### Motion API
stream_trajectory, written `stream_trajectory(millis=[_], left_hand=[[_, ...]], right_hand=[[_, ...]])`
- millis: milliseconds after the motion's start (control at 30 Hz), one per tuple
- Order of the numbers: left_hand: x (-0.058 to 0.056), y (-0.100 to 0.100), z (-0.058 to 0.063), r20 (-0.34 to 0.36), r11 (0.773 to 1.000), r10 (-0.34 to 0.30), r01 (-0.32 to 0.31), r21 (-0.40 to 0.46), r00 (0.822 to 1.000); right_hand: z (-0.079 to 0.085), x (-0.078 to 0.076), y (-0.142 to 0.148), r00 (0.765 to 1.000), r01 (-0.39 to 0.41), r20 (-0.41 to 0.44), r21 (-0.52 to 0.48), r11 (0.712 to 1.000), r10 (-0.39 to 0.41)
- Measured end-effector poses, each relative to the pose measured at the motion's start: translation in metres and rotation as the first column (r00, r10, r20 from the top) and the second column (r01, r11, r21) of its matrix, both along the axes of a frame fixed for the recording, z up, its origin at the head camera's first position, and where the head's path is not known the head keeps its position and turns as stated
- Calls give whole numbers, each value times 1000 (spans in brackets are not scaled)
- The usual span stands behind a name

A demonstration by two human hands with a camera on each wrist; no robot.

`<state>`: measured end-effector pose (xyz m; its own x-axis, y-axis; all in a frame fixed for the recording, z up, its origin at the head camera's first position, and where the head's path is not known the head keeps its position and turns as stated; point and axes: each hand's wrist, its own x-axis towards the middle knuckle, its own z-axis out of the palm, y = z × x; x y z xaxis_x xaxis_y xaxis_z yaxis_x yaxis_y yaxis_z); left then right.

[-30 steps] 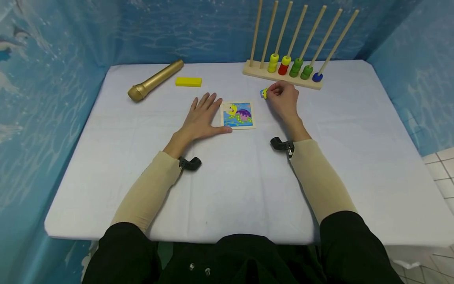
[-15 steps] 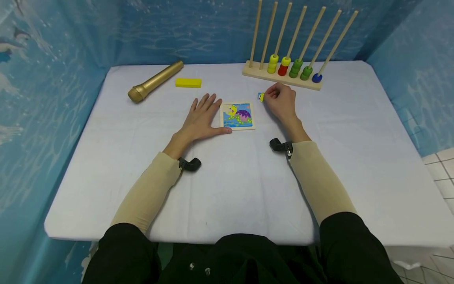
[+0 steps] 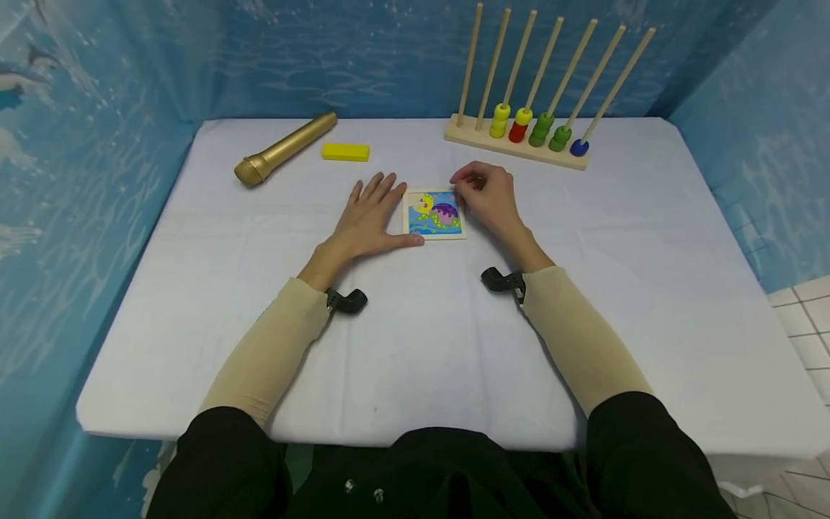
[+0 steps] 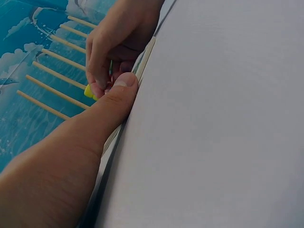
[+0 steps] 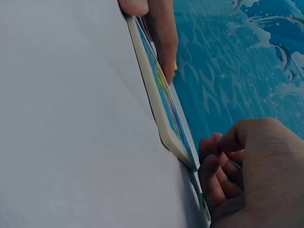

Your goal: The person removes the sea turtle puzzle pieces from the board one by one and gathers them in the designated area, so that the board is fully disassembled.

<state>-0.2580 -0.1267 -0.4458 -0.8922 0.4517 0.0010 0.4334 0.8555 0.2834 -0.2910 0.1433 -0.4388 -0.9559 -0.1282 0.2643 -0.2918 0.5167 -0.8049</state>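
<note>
A small square picture puzzle (image 3: 444, 215) in a pale wooden frame lies mid-table, showing a yellow and purple turtle on blue. My left hand (image 3: 364, 225) rests flat with fingers spread, its index fingertip at the frame's upper left corner and its thumb along the bottom edge. Over the upper right corner, my right hand (image 3: 491, 196) has thumb and fingers pinched together. The small blue and yellow puzzle piece in its grip is mostly hidden; a thin greenish edge of the piece (image 4: 111, 70) shows between the fingers in the left wrist view.
Behind the puzzle stands a wooden peg abacus (image 3: 473, 135) with coloured beads on several of its rods. A gold microphone (image 3: 285, 149) and a yellow block (image 3: 346, 152) lie at the back left. A blue sea-patterned curtain (image 3: 363, 65) hangs behind the white table (image 3: 415, 346).
My right hand has moved left and nearer, bringing the puzzle piece from beside the abacus to the puzzle's upper right corner. The left hand has stayed in place.
</note>
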Motion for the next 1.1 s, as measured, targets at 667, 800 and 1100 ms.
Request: stream_trajectory(millis=[667,800,1100], left_hand=[[1,-2,2,-5,1000,-15,15,16,1000],[2,-2,2,-3,1000,-15,15,23,1000],[1,-3,2,-14,1000,-14,14,13,1000]], right_hand=[[2,22,-42,984,-164,74,59,985,159],[3,24,-45,986,-158,73,103,982,151],[6,23,-48,986,-166,57,191,968,158]])
